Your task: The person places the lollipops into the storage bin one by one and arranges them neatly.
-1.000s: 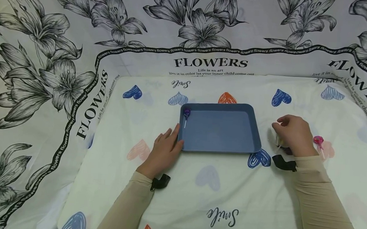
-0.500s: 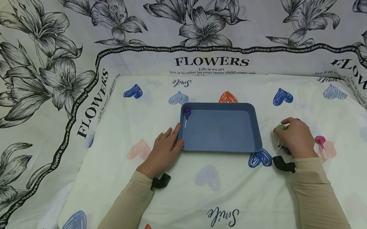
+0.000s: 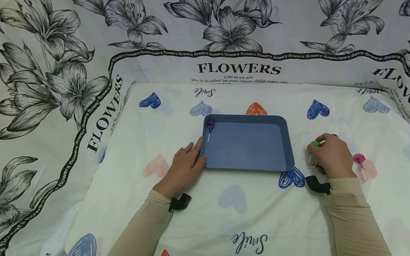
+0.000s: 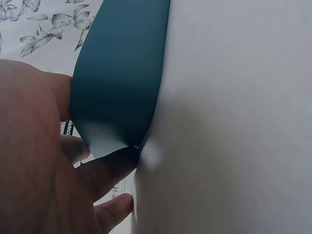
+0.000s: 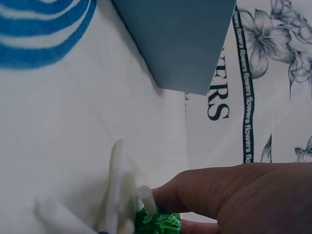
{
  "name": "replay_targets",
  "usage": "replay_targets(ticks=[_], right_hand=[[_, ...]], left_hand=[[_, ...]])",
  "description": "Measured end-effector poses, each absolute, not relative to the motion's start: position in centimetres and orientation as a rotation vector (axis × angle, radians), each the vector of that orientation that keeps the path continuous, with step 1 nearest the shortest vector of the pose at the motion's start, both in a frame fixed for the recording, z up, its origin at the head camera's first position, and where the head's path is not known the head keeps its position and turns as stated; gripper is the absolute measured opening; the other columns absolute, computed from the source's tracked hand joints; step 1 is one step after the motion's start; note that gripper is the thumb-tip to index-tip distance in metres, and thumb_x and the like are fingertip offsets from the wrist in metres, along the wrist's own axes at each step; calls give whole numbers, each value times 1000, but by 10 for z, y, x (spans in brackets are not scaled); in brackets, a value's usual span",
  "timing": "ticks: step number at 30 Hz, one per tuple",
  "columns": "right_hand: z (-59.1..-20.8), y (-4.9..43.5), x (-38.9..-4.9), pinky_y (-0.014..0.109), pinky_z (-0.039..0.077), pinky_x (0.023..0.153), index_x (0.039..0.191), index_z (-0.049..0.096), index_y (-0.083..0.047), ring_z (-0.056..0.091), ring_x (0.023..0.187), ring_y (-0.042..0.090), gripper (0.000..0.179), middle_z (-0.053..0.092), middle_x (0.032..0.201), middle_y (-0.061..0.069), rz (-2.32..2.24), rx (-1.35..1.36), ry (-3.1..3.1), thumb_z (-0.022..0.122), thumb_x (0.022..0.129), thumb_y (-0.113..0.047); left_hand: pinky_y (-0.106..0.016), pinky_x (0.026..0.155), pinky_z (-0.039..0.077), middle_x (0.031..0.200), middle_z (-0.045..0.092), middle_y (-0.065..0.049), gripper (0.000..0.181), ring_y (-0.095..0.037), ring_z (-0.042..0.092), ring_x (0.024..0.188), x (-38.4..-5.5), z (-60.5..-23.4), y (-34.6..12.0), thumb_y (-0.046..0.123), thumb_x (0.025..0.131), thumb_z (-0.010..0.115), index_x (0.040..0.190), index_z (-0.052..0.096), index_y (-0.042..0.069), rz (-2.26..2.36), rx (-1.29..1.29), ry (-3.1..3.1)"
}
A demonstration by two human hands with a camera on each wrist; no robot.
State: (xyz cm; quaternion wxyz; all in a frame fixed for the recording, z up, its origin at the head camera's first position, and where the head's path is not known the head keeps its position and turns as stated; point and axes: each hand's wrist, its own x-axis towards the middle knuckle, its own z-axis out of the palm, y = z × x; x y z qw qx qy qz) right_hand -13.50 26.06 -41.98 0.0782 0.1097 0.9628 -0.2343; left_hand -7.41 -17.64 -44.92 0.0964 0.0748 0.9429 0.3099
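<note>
A blue-grey tray lies on the cream cloth, a purple-wrapped lollipop in its far left corner. My left hand rests against the tray's left side with its fingers extended; the left wrist view has the fingertips at the tray wall. To the right of the tray, my right hand pinches a green-wrapped lollipop between thumb and fingers. Beside it, more white sticks show, their heads mostly hidden. A pink lollipop lies just right of that hand.
The cream cloth with printed hearts covers the working surface. Beyond it is a white cloth with black flower prints. A black wrist strap shows at the right wrist.
The green lollipop has come into sight between my right thumb and fingers, and that hand has moved slightly towards me. My left hand has stayed at the tray's side.
</note>
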Motion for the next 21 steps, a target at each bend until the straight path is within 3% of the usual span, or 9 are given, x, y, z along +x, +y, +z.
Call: replay_targets(ticks=[9, 21], right_hand=[[-416, 263, -135, 40, 45, 56, 120, 64, 6, 62, 89, 39, 45, 69, 110, 29, -726, 296, 2927, 62, 96, -31], [-404, 254, -143, 42, 46, 55, 124, 62, 7, 63, 90, 40, 48, 67, 116, 30, -720, 277, 2944, 58, 99, -34]], left_hand=[[-51, 130, 4, 171, 31, 0, 67, -24, 18, 162, -74, -450, -176, 51, 111, 38, 170, 13, 30, 909, 233, 2797], [-52, 130, 4, 170, 32, -2, 68, -25, 18, 162, -75, -451, -179, 51, 111, 38, 170, 13, 28, 916, 252, 2798]])
